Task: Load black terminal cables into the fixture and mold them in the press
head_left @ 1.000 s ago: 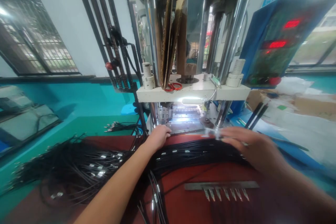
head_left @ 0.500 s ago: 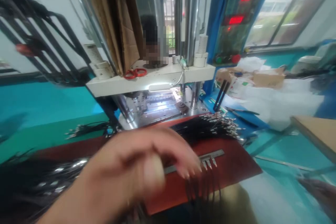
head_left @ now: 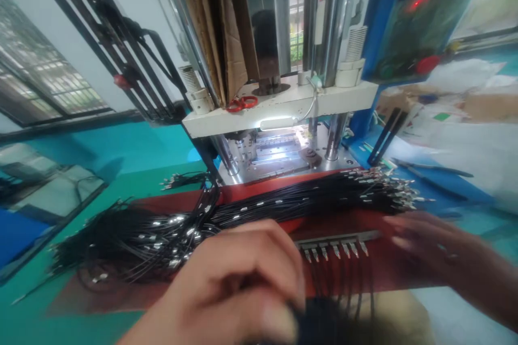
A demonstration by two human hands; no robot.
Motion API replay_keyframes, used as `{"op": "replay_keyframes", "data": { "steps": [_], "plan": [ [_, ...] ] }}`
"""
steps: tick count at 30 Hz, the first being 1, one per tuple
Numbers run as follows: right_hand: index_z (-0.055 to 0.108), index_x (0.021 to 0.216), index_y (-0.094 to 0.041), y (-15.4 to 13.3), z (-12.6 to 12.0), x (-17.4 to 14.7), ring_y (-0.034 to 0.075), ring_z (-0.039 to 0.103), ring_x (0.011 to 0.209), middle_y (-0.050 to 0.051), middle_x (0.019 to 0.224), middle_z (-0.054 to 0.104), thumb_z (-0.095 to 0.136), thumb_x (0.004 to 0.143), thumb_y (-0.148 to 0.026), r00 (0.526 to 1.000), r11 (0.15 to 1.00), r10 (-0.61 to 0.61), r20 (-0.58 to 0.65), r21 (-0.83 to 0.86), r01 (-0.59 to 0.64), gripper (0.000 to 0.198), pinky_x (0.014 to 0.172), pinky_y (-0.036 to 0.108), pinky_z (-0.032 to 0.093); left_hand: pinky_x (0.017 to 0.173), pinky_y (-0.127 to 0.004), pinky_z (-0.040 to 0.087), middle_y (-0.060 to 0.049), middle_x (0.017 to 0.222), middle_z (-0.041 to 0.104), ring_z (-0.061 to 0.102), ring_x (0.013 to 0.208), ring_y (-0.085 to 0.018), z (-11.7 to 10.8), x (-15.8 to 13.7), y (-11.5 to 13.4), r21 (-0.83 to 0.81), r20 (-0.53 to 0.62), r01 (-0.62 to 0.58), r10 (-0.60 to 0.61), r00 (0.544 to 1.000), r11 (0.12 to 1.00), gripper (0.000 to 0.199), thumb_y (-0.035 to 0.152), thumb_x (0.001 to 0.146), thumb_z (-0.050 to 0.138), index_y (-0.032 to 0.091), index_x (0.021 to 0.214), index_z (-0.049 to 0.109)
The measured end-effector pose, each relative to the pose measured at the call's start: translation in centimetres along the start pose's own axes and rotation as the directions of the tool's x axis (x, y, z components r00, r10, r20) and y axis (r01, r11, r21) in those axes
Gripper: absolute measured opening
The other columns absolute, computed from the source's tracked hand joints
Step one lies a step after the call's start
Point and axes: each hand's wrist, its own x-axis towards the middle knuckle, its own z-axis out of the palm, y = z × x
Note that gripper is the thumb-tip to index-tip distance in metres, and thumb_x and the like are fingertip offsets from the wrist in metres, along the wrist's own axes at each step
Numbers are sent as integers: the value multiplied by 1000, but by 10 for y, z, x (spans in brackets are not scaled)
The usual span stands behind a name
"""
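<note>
A narrow metal strip (head_left: 338, 238) lies on the reddish-brown board, with several black cables (head_left: 350, 280) hanging from its front side by their metal terminals (head_left: 346, 249). My left hand (head_left: 246, 275) is in front of the strip's left end, fingers curled and thumb close to the fingertips; whatever is between them is hidden. At the other end, my right hand (head_left: 433, 242) reaches in with fingers stretched out, slightly blurred. Its fingertips are close to the strip's tip; whether they touch it I cannot tell.
Behind the strip lies a long bundle of black cables (head_left: 299, 197); another cable heap (head_left: 133, 242) covers the board's left side. A press (head_left: 283, 110) with a lit bed stands behind, red-handled scissors (head_left: 242, 103) on its plate. A blue control box (head_left: 421, 21) is at right.
The view has swung left and the cable heap shows more fully. My right hand has come in at the strip's right end. More terminals along the strip are visible beside my left hand.
</note>
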Motion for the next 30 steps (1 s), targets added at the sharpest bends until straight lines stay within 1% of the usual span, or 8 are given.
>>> {"op": "replay_keyframes", "data": {
  "steps": [4, 9, 13, 17, 22, 24, 26, 30],
  "plan": [
    [59, 130, -38, -14, 29, 18, 26, 56, 122, 6, 131, 60, 55, 92, -43, 979, 991, -113, 167, -53, 123, 39, 104, 43, 47, 91, -38, 48, -3, 109, 64, 58, 101, -22, 39, 38, -20, 65, 60, -108, 104, 993, 992, 24, 33, 90, 59, 32, 113, 65],
    [67, 117, -33, -14, 34, 25, 25, 60, 115, 6, 123, 63, 53, 93, -36, 973, 987, -104, 206, -98, 126, 28, 99, 39, 52, 93, -41, 44, -5, 104, 62, 55, 100, -24, 77, 44, -38, 184, 29, -35, 30, 999, 982, 21, 21, 86, 62, 27, 106, 65],
    [68, 111, -36, -24, 19, 22, 25, 62, 111, 6, 116, 66, 49, 94, -34, 970, 983, -154, 189, -69, 169, 26, 91, 36, 56, 92, -43, 44, -6, 96, 63, 55, 94, -25, 71, 38, -31, 136, -14, -23, 25, 1000, 990, 11, 21, 86, 58, 27, 93, 64],
    [65, 114, -38, -45, -6, 36, 24, 63, 109, 5, 118, 66, 50, 94, -37, 981, 988, -155, 114, 14, 154, 25, 87, 33, 57, 91, -35, 45, -5, 109, 62, 57, 98, -21, 36, 37, -26, -75, -108, -34, 26, 994, 997, 14, 29, 91, 52, 30, 99, 63],
    [70, 104, -31, -70, -14, 125, 22, 66, 100, 3, 109, 70, 54, 92, -37, 989, 978, -131, 66, 170, 119, 21, 88, 33, 53, 72, -28, 48, 0, 78, 64, 61, 74, -17, -3, 86, -54, -480, -167, 104, -206, 964, 871, 17, 36, 92, 51, 25, 101, 60],
    [72, 103, -26, -72, 0, 174, 21, 68, 93, 4, 104, 73, 56, 89, -34, 998, 962, -41, 51, 271, 26, 23, 85, 33, 53, 66, -25, 47, 2, 69, 61, 58, 65, -13, -8, 124, -74, -652, -199, 80, -272, 941, 754, 14, 33, 89, 56, 21, 98, 59],
    [73, 102, -21, -70, 21, 220, 21, 68, 93, 4, 100, 74, 58, 87, -28, 996, 926, 79, 35, 366, -86, 22, 85, 31, 53, 59, -21, 45, 2, 67, 59, 56, 60, -11, -7, 165, -94, -778, -222, 103, -424, 878, 620, 12, 29, 88, 59, 19, 93, 59],
    [73, 95, -18, -63, 64, 287, 20, 66, 99, 5, 104, 73, 58, 88, -22, 988, 934, 154, -16, 330, -141, 18, 90, 32, 50, 54, -19, 43, 1, 72, 57, 53, 57, -7, -2, 234, -130, -809, -253, 136, -547, 798, 572, 14, 28, 93, 55, 14, 95, 59]
  ]
}}
